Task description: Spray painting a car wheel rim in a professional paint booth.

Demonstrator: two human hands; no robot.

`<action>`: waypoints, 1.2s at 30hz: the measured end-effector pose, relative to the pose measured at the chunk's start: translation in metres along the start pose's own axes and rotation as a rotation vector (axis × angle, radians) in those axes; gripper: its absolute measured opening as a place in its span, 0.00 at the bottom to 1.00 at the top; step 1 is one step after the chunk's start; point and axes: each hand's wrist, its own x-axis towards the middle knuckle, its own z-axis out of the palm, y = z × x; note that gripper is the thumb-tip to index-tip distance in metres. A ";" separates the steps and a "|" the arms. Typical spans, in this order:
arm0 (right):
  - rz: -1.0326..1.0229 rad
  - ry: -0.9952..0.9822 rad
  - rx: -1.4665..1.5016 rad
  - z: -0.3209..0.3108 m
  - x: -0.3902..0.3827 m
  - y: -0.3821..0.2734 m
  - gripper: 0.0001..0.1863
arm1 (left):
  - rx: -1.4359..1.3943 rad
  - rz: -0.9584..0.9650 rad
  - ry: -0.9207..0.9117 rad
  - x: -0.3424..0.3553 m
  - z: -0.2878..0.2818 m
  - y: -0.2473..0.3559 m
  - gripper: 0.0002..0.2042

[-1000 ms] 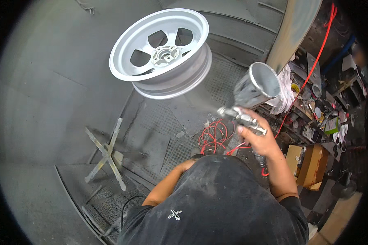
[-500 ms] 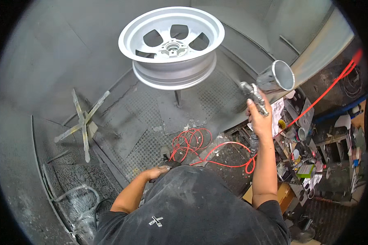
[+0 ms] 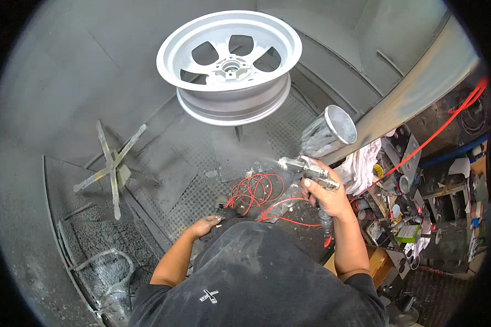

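1. Spray gun: the silver metal spray gun with a paint-smeared grey cup (image 3: 311,170) sits lower and farther left than half a second ago, closer to the person's body.
2. Right hand: the bare right hand (image 3: 331,193) has its grip closed around the gun; nozzle points left, trailing faint mist.
3. Workpiece: the silver-white, round metal wheel rim (image 3: 237,82) remains ahead of the person, tilted over a dark post (image 3: 238,132), apart from the nozzle.
4. Assessment: the shift appears to bring the spray below the rim's near lower edge (how much mist reaches the metal cannot be determined).
5. Left hand: the bare left hand (image 3: 204,225) stays low beside the black shirt (image 3: 256,278); whether its grip holds anything cannot be told.
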 end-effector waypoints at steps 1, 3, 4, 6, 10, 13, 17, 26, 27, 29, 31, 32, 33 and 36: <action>-0.003 0.046 -0.047 -0.005 0.002 0.004 0.27 | -0.054 -0.073 0.004 -0.003 -0.006 0.015 0.25; -0.051 0.253 -0.234 -0.016 0.015 0.009 0.25 | -0.093 -0.142 -0.006 0.006 -0.023 0.028 0.25; -0.204 0.356 -0.476 -0.038 0.025 0.029 0.24 | -0.167 -0.181 -0.005 0.013 -0.036 0.028 0.28; -0.175 0.443 -0.451 -0.050 0.040 0.015 0.25 | -0.305 -0.161 -0.025 0.031 -0.068 0.023 0.36; -0.141 0.487 -0.357 -0.041 0.050 -0.031 0.28 | -0.601 0.008 0.127 0.059 -0.139 0.074 0.37; -0.168 0.429 -0.260 -0.012 0.056 -0.062 0.31 | -0.831 0.193 0.243 0.073 -0.202 0.126 0.37; -0.128 0.222 -0.141 0.044 0.073 -0.100 0.33 | -0.979 0.393 0.319 0.106 -0.284 0.183 0.37; -0.054 0.081 -0.105 0.131 0.162 -0.159 0.36 | -0.996 0.492 0.100 0.152 -0.373 0.261 0.35; -0.096 0.126 -0.096 0.137 0.173 -0.164 0.39 | -0.989 0.493 0.090 0.164 -0.379 0.264 0.35; -0.111 0.079 -0.025 0.149 0.194 -0.176 0.38 | -1.080 0.470 0.073 0.178 -0.390 0.261 0.35; -0.041 0.085 -0.133 0.157 0.216 -0.199 0.37 | -1.088 0.509 0.025 0.185 -0.392 0.265 0.34; -0.071 0.038 -0.156 0.156 0.226 -0.203 0.26 | -1.084 0.514 0.044 0.181 -0.387 0.274 0.33; -0.063 0.061 -0.188 0.161 0.239 -0.210 0.25 | -1.082 0.519 0.066 0.181 -0.384 0.279 0.33; -0.119 0.117 -0.291 0.154 0.284 -0.225 0.16 | -1.076 0.542 0.064 0.191 -0.390 0.281 0.34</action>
